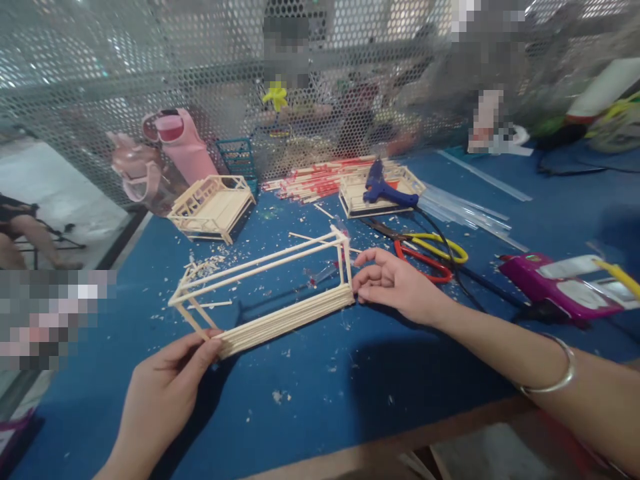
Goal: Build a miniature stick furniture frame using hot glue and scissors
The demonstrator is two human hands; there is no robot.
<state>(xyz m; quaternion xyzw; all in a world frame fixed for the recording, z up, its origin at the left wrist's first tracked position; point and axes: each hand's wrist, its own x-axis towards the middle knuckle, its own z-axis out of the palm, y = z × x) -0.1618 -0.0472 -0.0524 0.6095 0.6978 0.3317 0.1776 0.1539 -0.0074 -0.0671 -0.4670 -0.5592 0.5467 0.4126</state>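
Note:
A small frame of pale wooden sticks (290,321) is tilted just over the blue tabletop, with a packed row of sticks along its near lower side. My left hand (167,383) pinches its lower left corner between thumb and fingers. At the other end, my right hand (395,283) has curled fingers, their tips against the lower right corner. Behind the frame stands a small stick-built bed-like model (213,207). A second stick model (350,200) carries a blue glue gun (387,190). Pliers with red and yellow handles (425,257) lie beyond my right hand.
Red-and-white sticks (320,179) lie piled at the back, with clear glue sticks (465,210) to their right. A purple device (565,287) sits far right. Pink bottles (185,143) stand before a perforated metal screen (215,80). Scraps dot the blue tabletop (310,413); people show beyond the screen.

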